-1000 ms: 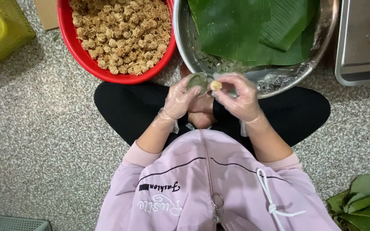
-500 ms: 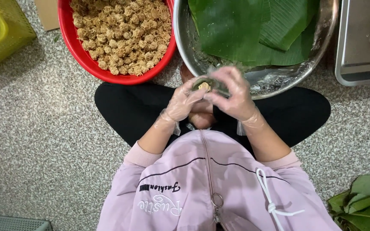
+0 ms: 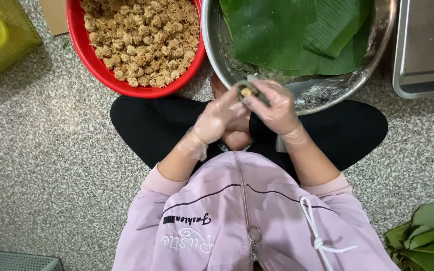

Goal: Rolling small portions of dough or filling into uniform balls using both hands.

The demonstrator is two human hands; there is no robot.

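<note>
Holding a small leaf-wrapped parcel (image 3: 247, 91) up between both gloved hands, you have it just over the near rim of the steel bowl (image 3: 377, 60), at about 12 o'clock from your lap; its open mouth faces up and shows a pale bit of filling; whether it has a long axis I cannot tell, since fingers cover most of it. Your right hand (image 3: 276, 108) is the nearer one; it curls around the parcel from the 3 o'clock side, fingers closed on the leaf. Your left hand (image 3: 220, 116) sits at 8 o'clock of the parcel, loosely curled and touching the right hand; it seems to steady the parcel from below, though its actual grip is hidden.

Around you: the red basin (image 3: 84, 47) of brownish filling lumps (image 3: 141, 35) lies at 10 o'clock, well apart from the hands; banana leaves (image 3: 287, 35) fill the steel bowl at 12 to 1 o'clock; a metal tray (image 3: 425, 55) lies at 2 o'clock; a yellow basket (image 3: 6, 37) sits far off at 10 o'clock; folded green leaves (image 3: 428, 236) lie at 4 o'clock by your right knee. Nothing stands between the hands and the bowl; your crossed legs in black lie directly beneath.
</note>
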